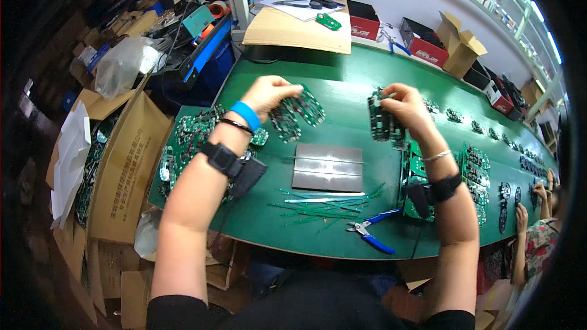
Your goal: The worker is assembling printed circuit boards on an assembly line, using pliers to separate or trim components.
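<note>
My left hand [269, 95] is closed on green circuit boards [298, 114], which are blurred and hang from its fingertips above the green table. My right hand [405, 107] grips another group of circuit boards [380, 121], held upright and seen nearly edge-on. Both hands are raised, well apart from each other. Between and below them lies a flat grey metal block [328, 178] with a groove across it. Thin green offcut strips [324, 208] are scattered in front of the block. Blue-handled cutters [373, 235] rest near the table's front edge.
Piled circuit boards [189, 146] cover the table's left end. Stacked boards [476, 174] stand beyond my right forearm. An open cardboard box [125, 171] is at the left. A cardboard sheet [293, 30] with tools lies at the back. Another person's hand [521, 217] is at the far right.
</note>
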Tool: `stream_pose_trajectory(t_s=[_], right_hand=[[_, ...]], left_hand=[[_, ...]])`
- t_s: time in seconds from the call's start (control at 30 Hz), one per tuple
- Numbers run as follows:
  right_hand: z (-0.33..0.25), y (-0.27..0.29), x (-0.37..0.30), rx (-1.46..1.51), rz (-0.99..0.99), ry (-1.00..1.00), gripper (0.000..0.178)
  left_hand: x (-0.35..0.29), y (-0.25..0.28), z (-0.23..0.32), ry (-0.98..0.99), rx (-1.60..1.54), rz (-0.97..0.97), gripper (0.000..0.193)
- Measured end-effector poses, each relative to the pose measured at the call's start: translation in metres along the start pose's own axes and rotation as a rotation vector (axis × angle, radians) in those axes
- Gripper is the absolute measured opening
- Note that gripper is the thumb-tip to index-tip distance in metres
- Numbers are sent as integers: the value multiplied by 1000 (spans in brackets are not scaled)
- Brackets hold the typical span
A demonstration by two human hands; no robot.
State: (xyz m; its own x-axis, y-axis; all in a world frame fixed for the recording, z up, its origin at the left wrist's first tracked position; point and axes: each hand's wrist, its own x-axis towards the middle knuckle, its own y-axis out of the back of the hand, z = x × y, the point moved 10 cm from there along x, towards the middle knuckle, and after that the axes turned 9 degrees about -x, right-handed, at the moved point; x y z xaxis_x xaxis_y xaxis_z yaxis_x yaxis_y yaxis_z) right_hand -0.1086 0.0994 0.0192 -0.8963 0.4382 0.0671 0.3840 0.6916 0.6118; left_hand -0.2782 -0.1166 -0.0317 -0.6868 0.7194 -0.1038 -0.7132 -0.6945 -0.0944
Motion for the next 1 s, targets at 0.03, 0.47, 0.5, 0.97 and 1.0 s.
stream_pose_trajectory(t_s=[0.03, 0.47, 0.5, 0.97, 1.0], right_hand=[[-21, 21, -4, -47, 22, 61, 17], [-111, -2, 87, -664, 67, 484, 33], [-88, -23, 103, -683, 37, 465, 31], [11, -111, 162, -1133, -229, 336, 26], [9, -108, 160, -1155, -240, 324, 25]], left_hand=[[-3, 10, 17, -11, -33, 44, 24], [106, 68, -10, -136, 1, 412, 15], [108, 68, -27, -108, 6, 453, 15], [127, 113, -50, -160, 231, 778, 30], [126, 120, -44, -143, 182, 779, 30]])
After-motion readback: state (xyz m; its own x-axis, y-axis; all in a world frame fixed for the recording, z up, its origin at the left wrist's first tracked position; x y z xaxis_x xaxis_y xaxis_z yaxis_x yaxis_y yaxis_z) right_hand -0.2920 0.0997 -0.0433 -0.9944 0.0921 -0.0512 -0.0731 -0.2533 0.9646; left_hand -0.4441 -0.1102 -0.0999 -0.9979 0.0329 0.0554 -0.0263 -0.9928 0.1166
